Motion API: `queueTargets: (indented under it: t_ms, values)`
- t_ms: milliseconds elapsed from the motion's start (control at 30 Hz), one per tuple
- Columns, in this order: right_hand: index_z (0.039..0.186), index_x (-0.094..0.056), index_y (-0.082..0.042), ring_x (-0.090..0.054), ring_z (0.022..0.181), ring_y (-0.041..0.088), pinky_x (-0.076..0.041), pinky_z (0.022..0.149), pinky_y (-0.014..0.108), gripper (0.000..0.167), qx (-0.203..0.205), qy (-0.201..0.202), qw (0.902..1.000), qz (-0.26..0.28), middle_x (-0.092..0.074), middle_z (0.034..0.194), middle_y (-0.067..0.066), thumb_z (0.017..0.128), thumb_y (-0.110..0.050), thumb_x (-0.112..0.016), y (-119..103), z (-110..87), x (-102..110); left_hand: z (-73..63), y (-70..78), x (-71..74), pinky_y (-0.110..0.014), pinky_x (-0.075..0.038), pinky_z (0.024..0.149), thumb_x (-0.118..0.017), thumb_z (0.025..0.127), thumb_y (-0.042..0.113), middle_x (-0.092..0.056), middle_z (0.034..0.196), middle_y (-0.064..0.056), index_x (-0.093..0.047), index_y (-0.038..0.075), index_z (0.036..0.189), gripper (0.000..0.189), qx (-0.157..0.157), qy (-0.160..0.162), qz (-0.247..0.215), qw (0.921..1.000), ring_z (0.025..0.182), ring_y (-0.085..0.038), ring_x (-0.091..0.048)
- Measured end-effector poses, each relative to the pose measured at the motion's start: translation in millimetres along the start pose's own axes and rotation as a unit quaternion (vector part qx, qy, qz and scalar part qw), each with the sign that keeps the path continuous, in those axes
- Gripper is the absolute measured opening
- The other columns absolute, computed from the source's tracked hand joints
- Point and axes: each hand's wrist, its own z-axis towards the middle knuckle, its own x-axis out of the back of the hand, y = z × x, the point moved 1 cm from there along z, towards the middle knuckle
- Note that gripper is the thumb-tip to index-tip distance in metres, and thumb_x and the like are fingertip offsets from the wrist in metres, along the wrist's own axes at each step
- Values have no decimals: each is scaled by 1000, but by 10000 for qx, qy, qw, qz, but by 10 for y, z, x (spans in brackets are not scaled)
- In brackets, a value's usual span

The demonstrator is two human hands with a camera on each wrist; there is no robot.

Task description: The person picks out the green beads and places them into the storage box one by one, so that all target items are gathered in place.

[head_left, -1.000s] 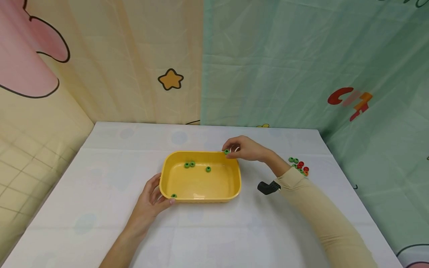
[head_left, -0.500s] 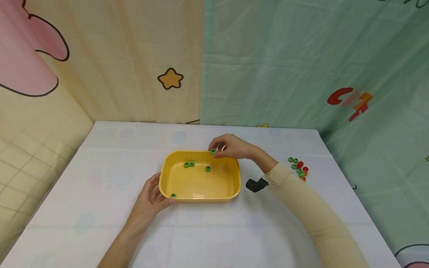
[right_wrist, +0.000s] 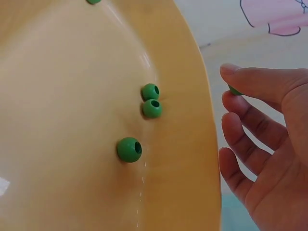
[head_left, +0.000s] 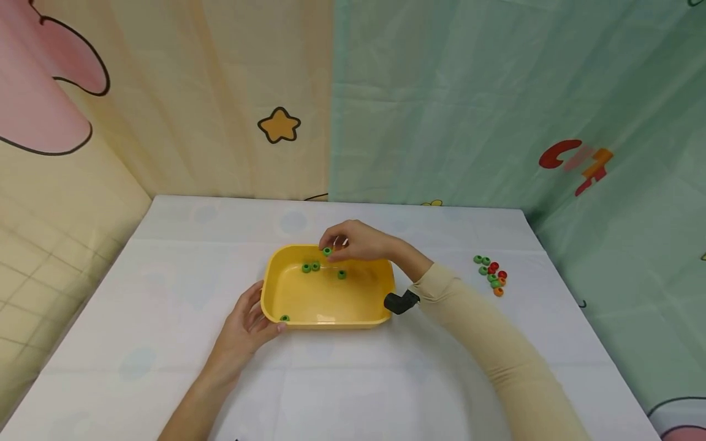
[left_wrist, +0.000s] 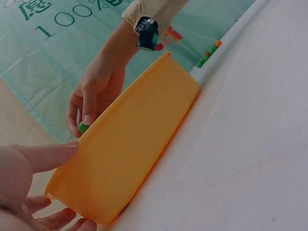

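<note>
My right hand (head_left: 358,241) is over the far rim of a yellow plastic tub (head_left: 331,300). It pinches a green bead (head_left: 327,252) between thumb and index finger; in the right wrist view only a sliver of that bead (right_wrist: 235,90) shows. My left hand (head_left: 248,324) holds the tub's near left corner, thumb on the rim and the other fingers around the outer wall, as the left wrist view shows. Inside the tub lie several green beads: a pair (right_wrist: 152,108) side by side, one bead (head_left: 342,274) to their right, and another bead (head_left: 284,318) at the near left corner.
On the white-covered table (head_left: 353,380), right of the tub, lies a loose group of green, red and orange beads (head_left: 493,278). A black wrist-worn device (head_left: 401,302) hangs below the right cuff. Printed curtains (head_left: 430,110) stand behind the table.
My right hand has moved left along the tub's far rim, carrying the green bead. My left hand and the tub have stayed in place; more of the loose beads now show past the right sleeve.
</note>
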Motion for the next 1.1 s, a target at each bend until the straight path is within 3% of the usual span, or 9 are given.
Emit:
queueTargets:
  t_ms: [433,733,1100]
  values:
    - [119,-72,1,-62,99,17,-55,90,26,24,-152,-40,9997,-197,-71,113,12,97,-10,-75,-51,87,5,-15,-10,-5,-19,-48,102,-78,92,3,-26,164,-12,-20,11,163,93,49,-3,-6,10000,148,-37,-33]
    - [118,-71,3,-63,98,19,-55,93,28,25,-114,20,9997,-211,-71,114,16,97,-11,-74,-8,13,37,-11,-5,-2,-21,-47,103,-79,91,3,-28,162,-12,-21,11,163,93,35,38,21,10000,147,-36,-33]
    - [116,-72,1,-62,96,21,-56,91,29,22,-485,309,9983,-84,-71,112,14,96,-8,-75,47,-164,135,-5,-4,-6,-17,-47,101,-79,91,3,-27,163,-13,-20,11,164,93,129,81,61,9999,147,-36,-33]
